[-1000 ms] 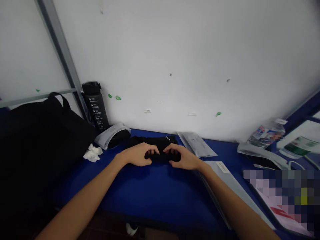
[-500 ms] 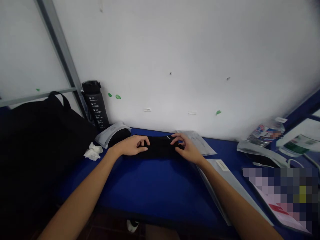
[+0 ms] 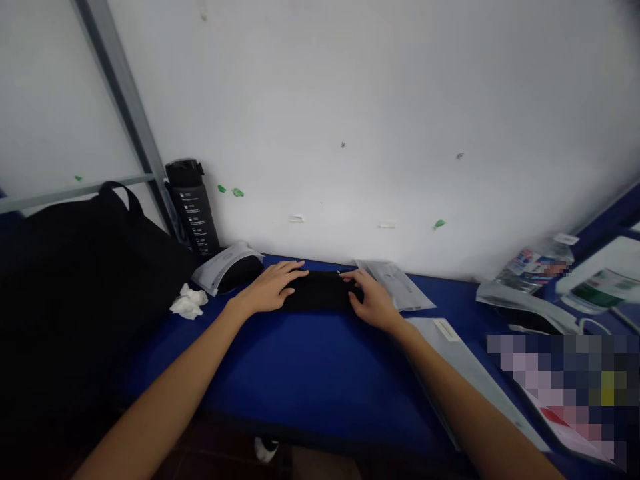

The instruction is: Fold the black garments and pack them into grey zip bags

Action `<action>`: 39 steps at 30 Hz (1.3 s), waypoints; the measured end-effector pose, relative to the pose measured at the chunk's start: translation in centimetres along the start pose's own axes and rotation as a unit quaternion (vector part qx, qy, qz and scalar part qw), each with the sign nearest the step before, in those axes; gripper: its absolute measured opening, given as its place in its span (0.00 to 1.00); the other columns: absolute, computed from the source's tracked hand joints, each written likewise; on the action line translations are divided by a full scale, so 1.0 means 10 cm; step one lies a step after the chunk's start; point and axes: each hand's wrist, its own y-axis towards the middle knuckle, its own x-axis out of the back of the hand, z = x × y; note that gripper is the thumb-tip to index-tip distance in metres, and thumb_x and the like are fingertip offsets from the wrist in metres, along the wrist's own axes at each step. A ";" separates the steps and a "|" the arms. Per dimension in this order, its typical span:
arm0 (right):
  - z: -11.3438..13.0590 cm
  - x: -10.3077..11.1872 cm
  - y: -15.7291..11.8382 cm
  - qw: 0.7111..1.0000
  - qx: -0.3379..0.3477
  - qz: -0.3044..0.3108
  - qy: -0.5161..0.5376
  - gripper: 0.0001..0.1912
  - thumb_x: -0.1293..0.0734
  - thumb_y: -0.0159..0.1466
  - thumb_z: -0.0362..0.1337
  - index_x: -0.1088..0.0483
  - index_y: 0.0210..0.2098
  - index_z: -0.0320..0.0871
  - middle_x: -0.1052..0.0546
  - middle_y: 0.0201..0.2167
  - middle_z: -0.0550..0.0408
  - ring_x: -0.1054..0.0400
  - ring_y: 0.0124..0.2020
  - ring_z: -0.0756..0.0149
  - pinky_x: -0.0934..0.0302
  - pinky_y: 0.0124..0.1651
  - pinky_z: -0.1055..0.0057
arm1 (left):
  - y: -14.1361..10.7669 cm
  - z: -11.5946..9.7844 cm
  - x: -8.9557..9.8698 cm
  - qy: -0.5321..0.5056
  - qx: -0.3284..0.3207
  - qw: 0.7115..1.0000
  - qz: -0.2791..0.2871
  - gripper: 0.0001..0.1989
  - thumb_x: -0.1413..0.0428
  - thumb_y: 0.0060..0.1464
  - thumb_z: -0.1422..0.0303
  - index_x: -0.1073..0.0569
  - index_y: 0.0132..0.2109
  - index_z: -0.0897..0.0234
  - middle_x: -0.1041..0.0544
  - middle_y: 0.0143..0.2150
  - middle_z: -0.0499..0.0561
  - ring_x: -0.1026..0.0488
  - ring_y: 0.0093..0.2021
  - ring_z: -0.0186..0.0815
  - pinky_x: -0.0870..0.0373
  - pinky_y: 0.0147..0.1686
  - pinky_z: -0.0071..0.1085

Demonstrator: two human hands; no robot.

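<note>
A folded black cloth (image 3: 320, 291) lies flat near the back edge of the blue table, between my two hands. My left hand (image 3: 273, 285) rests over its left end, fingers stretched out and spread, palm down. At the opposite end, my right hand (image 3: 371, 298) has its fingers curled over the cloth, thumb at the near side and fingertips at the far edge. A tiny white mark shows beside those fingertips. The cloth's outer ends are partly hidden by the hands.
Left are a black bag (image 3: 90, 280), crumpled tissue (image 3: 189, 302), black bottle (image 3: 194, 210) and frosted pouch (image 3: 227, 263). Right are another pouch (image 3: 400, 287), a translucent folder (image 3: 470, 367) under my forearm, and plastic bottles (image 3: 537, 263). A wall (image 3: 320, 133) stands behind the blue table (image 3: 310, 373).
My left hand has moved slightly right onto the cloth, its curled fingers now extended. The cloth looks shorter, and its white lettering is mostly gone from sight. My right hand stays at the right end.
</note>
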 end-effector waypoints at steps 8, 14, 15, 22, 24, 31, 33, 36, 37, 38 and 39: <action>-0.07 -0.05 0.00 0.999 0.027 0.036 0.005 0.27 0.40 0.67 0.27 0.32 0.63 0.47 0.29 0.60 0.44 0.30 0.60 0.54 0.34 0.66 0.50 | 0.01 0.02 -0.05 0.000 0.025 1.000 0.012 0.24 0.49 0.68 0.70 0.32 0.69 0.58 0.26 0.67 0.53 0.35 0.71 0.47 0.48 0.75 0.52; -0.16 -0.09 -0.01 0.997 0.038 0.059 -0.021 0.24 0.41 0.66 0.23 0.25 0.56 0.46 0.21 0.55 0.48 0.28 0.57 0.54 0.35 0.65 0.48 | 0.00 0.00 -0.03 -0.025 0.012 0.999 0.021 0.19 0.52 0.69 0.68 0.25 0.61 0.58 0.23 0.60 0.54 0.27 0.59 0.46 0.30 0.61 0.45; -0.16 -0.09 -0.01 0.997 0.039 0.061 -0.022 0.24 0.41 0.66 0.24 0.25 0.55 0.46 0.21 0.56 0.48 0.28 0.57 0.54 0.35 0.65 0.48 | 0.00 -0.01 -0.03 -0.028 0.012 0.999 0.018 0.19 0.52 0.69 0.69 0.25 0.61 0.58 0.23 0.59 0.55 0.27 0.59 0.45 0.29 0.60 0.45; -0.06 -0.10 -0.03 0.993 0.032 0.090 -0.064 0.23 0.42 0.67 0.24 0.25 0.56 0.43 0.26 0.57 0.44 0.31 0.58 0.53 0.35 0.65 0.50 | 0.01 -0.06 -0.07 -0.013 0.015 1.000 0.015 0.19 0.53 0.69 0.72 0.25 0.61 0.58 0.24 0.57 0.55 0.27 0.57 0.45 0.29 0.58 0.44; -0.03 -0.10 -0.03 0.991 0.030 0.098 -0.080 0.24 0.43 0.67 0.23 0.26 0.57 0.42 0.27 0.57 0.43 0.31 0.58 0.53 0.35 0.65 0.50 | 0.01 -0.06 -0.07 -0.007 0.014 1.000 0.016 0.19 0.53 0.69 0.72 0.25 0.61 0.57 0.24 0.57 0.54 0.27 0.57 0.44 0.29 0.58 0.44; 0.02 -0.10 -0.04 0.987 0.028 0.110 -0.115 0.25 0.42 0.66 0.22 0.28 0.59 0.41 0.28 0.59 0.43 0.32 0.56 0.54 0.35 0.64 0.53 | 0.00 -0.08 -0.06 0.003 0.011 1.000 0.022 0.19 0.54 0.69 0.72 0.26 0.61 0.59 0.24 0.57 0.55 0.28 0.58 0.45 0.29 0.58 0.44; 0.03 -0.10 -0.04 0.986 0.026 0.112 -0.122 0.25 0.42 0.66 0.22 0.28 0.59 0.41 0.28 0.58 0.43 0.32 0.56 0.54 0.35 0.64 0.54 | 0.01 -0.09 -0.06 0.004 0.014 1.000 0.025 0.19 0.54 0.69 0.72 0.26 0.61 0.59 0.24 0.57 0.56 0.28 0.58 0.45 0.30 0.58 0.44; 0.04 -0.10 -0.04 0.984 0.025 0.115 -0.134 0.25 0.42 0.67 0.22 0.28 0.59 0.41 0.28 0.59 0.44 0.32 0.56 0.54 0.35 0.63 0.55 | 0.01 -0.10 -0.06 0.005 0.015 1.000 0.026 0.19 0.54 0.69 0.72 0.26 0.61 0.60 0.24 0.58 0.56 0.28 0.58 0.45 0.30 0.59 0.45; 0.04 -0.10 -0.04 0.983 0.025 0.116 -0.138 0.25 0.42 0.67 0.22 0.28 0.59 0.42 0.28 0.59 0.44 0.33 0.57 0.54 0.35 0.63 0.56 | 0.01 -0.09 -0.07 0.004 0.015 1.000 0.024 0.19 0.54 0.69 0.72 0.26 0.61 0.60 0.24 0.58 0.56 0.28 0.58 0.45 0.30 0.59 0.45; 0.05 -0.10 -0.04 0.983 0.025 0.117 -0.142 0.25 0.42 0.66 0.22 0.28 0.59 0.42 0.28 0.59 0.44 0.33 0.57 0.54 0.35 0.63 0.56 | 0.01 -0.09 -0.07 0.002 0.016 1.000 0.022 0.19 0.54 0.70 0.72 0.26 0.61 0.60 0.24 0.58 0.56 0.28 0.59 0.45 0.30 0.59 0.45; 0.05 -0.10 -0.04 0.982 0.025 0.118 -0.145 0.25 0.42 0.66 0.22 0.28 0.59 0.42 0.28 0.60 0.44 0.33 0.57 0.54 0.36 0.63 0.56 | 0.01 -0.09 -0.07 -0.001 0.018 1.000 0.021 0.19 0.54 0.70 0.72 0.26 0.61 0.60 0.24 0.58 0.56 0.28 0.59 0.45 0.30 0.60 0.45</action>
